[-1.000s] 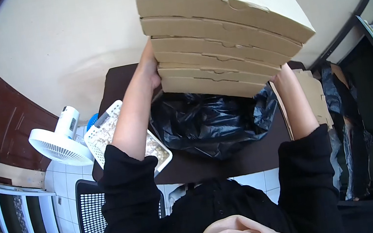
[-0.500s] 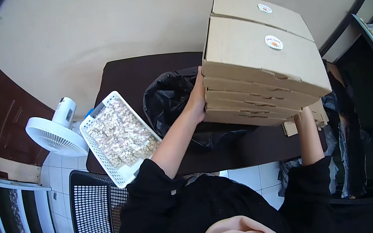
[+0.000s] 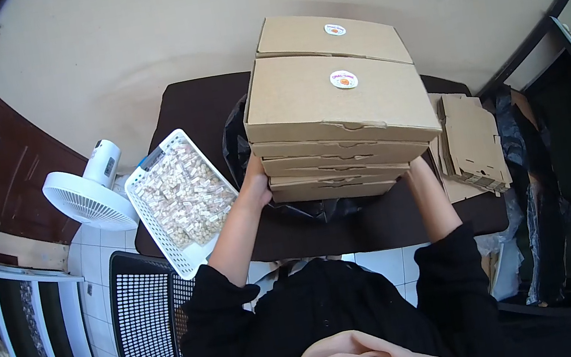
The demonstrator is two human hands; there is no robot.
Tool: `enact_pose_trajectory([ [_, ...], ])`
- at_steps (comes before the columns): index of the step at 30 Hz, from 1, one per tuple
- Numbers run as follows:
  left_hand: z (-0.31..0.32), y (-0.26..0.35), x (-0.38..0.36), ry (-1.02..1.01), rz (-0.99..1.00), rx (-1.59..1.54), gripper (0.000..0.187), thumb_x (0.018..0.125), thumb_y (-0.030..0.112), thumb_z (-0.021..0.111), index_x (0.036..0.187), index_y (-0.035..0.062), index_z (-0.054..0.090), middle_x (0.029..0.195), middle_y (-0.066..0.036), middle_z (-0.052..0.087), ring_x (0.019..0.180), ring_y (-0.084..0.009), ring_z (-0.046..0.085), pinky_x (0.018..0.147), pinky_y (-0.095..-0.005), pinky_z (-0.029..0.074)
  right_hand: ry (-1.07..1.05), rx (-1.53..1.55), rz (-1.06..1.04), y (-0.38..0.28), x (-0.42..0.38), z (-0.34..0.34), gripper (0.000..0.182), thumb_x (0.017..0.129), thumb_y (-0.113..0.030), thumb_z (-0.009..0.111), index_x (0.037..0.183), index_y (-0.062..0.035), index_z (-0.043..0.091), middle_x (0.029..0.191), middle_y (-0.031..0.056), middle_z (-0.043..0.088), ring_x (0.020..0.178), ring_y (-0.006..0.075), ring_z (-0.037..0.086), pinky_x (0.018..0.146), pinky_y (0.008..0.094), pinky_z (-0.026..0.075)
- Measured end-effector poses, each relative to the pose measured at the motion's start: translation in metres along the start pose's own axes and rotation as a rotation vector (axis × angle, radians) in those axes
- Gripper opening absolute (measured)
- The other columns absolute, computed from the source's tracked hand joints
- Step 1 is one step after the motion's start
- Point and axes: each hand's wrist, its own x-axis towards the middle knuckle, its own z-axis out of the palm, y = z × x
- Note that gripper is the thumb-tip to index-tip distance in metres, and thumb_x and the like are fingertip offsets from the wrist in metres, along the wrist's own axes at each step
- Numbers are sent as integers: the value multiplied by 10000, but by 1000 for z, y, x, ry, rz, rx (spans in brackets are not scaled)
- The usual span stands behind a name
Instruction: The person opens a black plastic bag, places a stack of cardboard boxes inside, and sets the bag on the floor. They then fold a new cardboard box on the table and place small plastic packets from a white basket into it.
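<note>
Two side-by-side stacks of brown cardboard boxes [image 3: 334, 107] are held up in front of me, over the dark table. A round white sticker sits on the top box of each stack. My left hand [image 3: 256, 183] presses against the left side of the near boxes, low down. At the lower right corner, my right hand [image 3: 417, 171] grips the boxes, its fingers mostly hidden behind them. Beneath and behind the boxes a black plastic bag [image 3: 234, 136] lies on the table, largely covered by them.
A white plastic basket [image 3: 216, 167] full of small packed pieces is on the table's left. Flattened cardboard boxes [image 3: 472, 138] lie at the right of the dark table [image 3: 311, 245]. A white fan [image 3: 91, 198] and a black mesh chair [image 3: 145, 320] stand at left.
Both hands have carried the box stacks left and slightly down, over the black bag. The flattened cardboard on the right has come into fuller view.
</note>
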Motion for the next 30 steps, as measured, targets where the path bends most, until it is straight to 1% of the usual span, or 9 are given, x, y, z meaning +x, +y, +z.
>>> enact_pose_trajectory([
  [6,2,11,16,50,0,27,486,901,416,409,1277,111,373,1240,-97,462,1122,-212,457,916,-347,395,9,16,12,10,22,10,652,858,-554,338,1259,-45,409,1231,154,466,1105,279,470,885,416,416],
  [9,-11,0,32,-8,33,42,493,900,415,413,1284,110,362,1240,-92,462,1126,-207,453,919,-343,393,15,22,21,13,35,13,648,859,-550,340,1259,-44,409,1232,153,466,1106,277,470,888,414,414],
  [16,-19,-19,65,63,-4,94,567,887,512,366,1284,109,405,1271,-79,458,1133,-187,450,934,-314,364,2,33,44,21,62,10,638,863,-540,344,1260,-44,408,1235,151,465,1108,273,470,893,410,411],
  [19,-21,-30,77,106,-42,38,547,896,483,372,1278,92,403,1257,-79,468,1140,-190,445,933,-317,370,17,37,73,24,74,-1,634,865,-536,346,1260,-43,408,1236,150,464,1108,272,470,895,408,409],
  [24,-28,-49,78,166,-72,29,429,914,335,405,1235,52,423,1204,-116,496,1096,-208,488,898,-342,419,77,51,145,36,101,-18,627,868,-529,349,1260,-43,408,1238,148,463,1109,269,469,898,405,407],
  [26,-31,-54,73,216,-92,13,396,910,290,414,1215,38,434,1170,-129,516,1061,-217,512,878,-352,432,110,61,180,47,101,-29,624,869,-526,350,1260,-43,408,1239,148,463,1110,268,469,900,403,405],
  [28,-28,-58,67,368,-102,14,382,920,288,391,1205,38,441,1131,-127,539,1055,-216,513,875,-351,429,132,66,195,52,102,-40,622,870,-523,352,1260,-42,408,1240,147,463,1110,267,469,901,402,404],
  [29,-30,-61,63,393,-131,77,368,895,203,394,1209,16,437,1150,-133,533,1048,-230,515,897,-347,411,142,66,203,54,103,-45,620,871,-522,352,1261,-42,408,1241,147,462,1110,266,469,902,401,404],
  [30,-35,-63,55,396,-137,75,368,895,203,394,1209,16,437,1150,-133,533,1048,-230,515,897,-347,411,150,66,210,55,104,-47,619,871,-520,353,1261,-42,408,1241,146,462,1111,266,469,903,401,403],
])
